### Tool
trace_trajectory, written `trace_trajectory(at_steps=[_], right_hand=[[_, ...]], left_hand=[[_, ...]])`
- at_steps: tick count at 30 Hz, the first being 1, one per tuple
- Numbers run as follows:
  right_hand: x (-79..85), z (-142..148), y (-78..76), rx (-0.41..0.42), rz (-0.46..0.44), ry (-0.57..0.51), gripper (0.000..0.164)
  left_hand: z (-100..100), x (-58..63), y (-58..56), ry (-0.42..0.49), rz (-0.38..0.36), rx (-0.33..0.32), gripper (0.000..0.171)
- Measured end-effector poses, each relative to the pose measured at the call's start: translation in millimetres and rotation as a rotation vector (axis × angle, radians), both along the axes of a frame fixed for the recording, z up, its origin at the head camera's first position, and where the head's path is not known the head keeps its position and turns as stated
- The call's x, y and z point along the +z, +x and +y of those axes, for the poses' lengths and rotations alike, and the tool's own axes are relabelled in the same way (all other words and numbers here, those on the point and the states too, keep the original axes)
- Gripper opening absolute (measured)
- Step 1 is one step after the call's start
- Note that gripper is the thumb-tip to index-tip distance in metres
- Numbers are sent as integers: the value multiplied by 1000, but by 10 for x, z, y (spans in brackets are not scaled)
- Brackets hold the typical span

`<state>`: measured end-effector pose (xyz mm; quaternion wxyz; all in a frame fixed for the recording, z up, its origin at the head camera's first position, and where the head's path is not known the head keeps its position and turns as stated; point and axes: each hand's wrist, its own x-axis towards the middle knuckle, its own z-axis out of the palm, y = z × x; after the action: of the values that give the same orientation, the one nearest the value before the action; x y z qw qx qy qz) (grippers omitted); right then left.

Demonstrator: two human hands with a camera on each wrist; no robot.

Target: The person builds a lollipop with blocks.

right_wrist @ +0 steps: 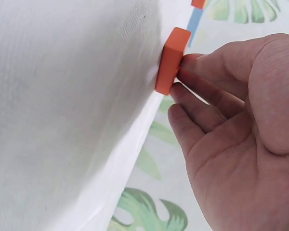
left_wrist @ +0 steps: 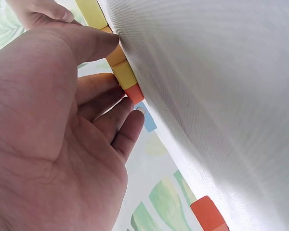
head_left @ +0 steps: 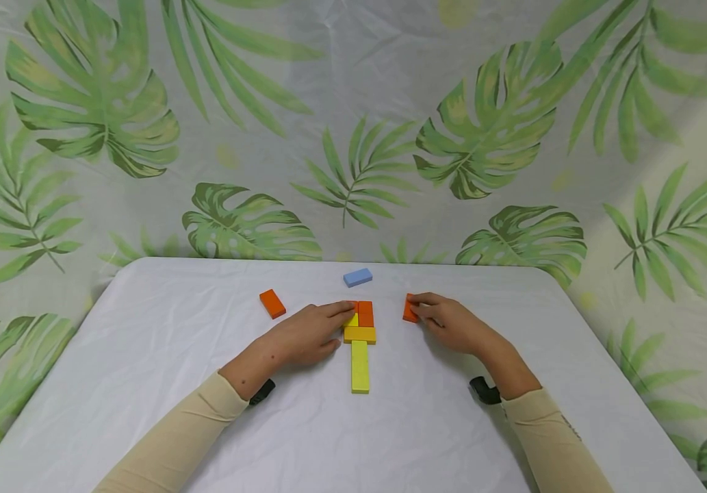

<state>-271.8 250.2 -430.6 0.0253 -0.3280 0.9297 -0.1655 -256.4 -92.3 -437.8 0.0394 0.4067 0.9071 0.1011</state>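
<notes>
left hand (head_left: 306, 337) touching adjoining blocks (head_left: 360, 335), thumb and fingers apart, right hand (head_left: 454, 326), fingers pinching a red block (head_left: 408, 309)

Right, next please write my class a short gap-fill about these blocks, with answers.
The block nearest the leafy backdrop is ____.
One loose orange block is touched by the ____ hand.
The other loose orange block lies to the ____ of the cluster in the head view.
The tablecloth is ____.

Answers: blue; right; left; white.
</notes>
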Motion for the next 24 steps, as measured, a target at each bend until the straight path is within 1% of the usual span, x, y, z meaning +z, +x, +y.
trace_trajectory(at_steps=[7, 12, 16, 20, 24], right_hand=[[16, -53, 22, 12, -26, -9, 40], [14, -97, 34, 20, -36, 11, 40], [18, -131, 47, 40, -34, 6, 39], [1, -158, 49, 65, -13, 7, 38], [-3, -182, 60, 75, -10, 10, 38]], left_hand=[[2, 12, 11, 3, -11, 8, 58], [3, 15, 12, 1, -12, 9, 58], [3, 12, 12, 1, -10, 8, 58], [3, 3, 8, -2, -5, 7, 58], [5, -8, -2, -7, 2, 6, 59]])
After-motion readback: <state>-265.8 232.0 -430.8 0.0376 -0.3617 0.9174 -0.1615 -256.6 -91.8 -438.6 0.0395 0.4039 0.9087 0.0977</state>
